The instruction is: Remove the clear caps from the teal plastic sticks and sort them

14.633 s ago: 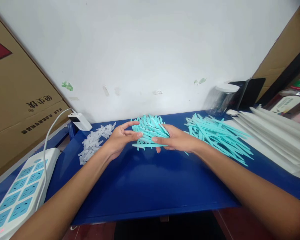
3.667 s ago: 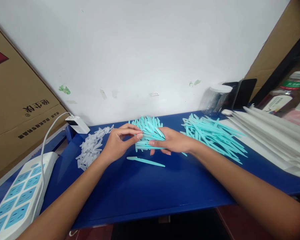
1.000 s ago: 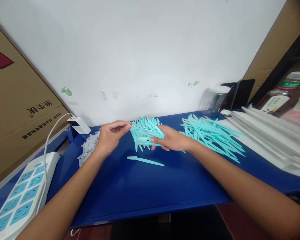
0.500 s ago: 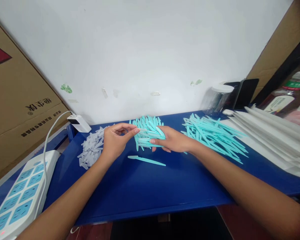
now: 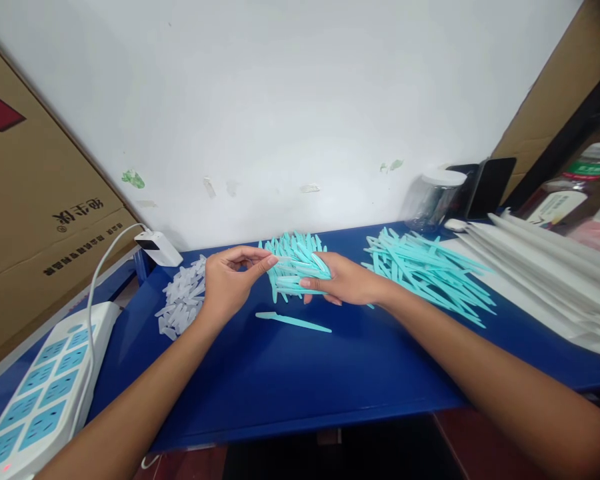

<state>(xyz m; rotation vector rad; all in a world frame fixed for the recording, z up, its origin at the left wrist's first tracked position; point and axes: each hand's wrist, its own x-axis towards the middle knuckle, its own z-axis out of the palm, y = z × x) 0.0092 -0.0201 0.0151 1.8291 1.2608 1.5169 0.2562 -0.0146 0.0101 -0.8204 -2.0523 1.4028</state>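
My right hand [image 5: 347,279] is closed around a bunch of turquoise eyebrow razors [image 5: 307,268], thumb lying across them. The thumb and forefinger of my left hand [image 5: 236,275] pinch a small whitish piece, apparently a translucent cap, at the left end of one razor in that bunch. Behind the bunch lies a pile of turquoise razors [image 5: 295,243], partly hidden by it. A single razor [image 5: 294,322] rests on the blue table in front of my hands. Beside my left wrist is a heap of translucent caps [image 5: 183,300].
A second razor pile [image 5: 425,270] lies right on the blue table [image 5: 300,387], beside white paper envelopes [image 5: 540,280]. A lidded clear jar [image 5: 435,200] stands behind. On the left are a power strip [image 5: 45,387], a white charger [image 5: 159,248] with cable and a cardboard box [image 5: 45,200].
My left hand has shifted very slightly left, its fingertips still at the razor's end. My right hand keeps the bunch in the same place.
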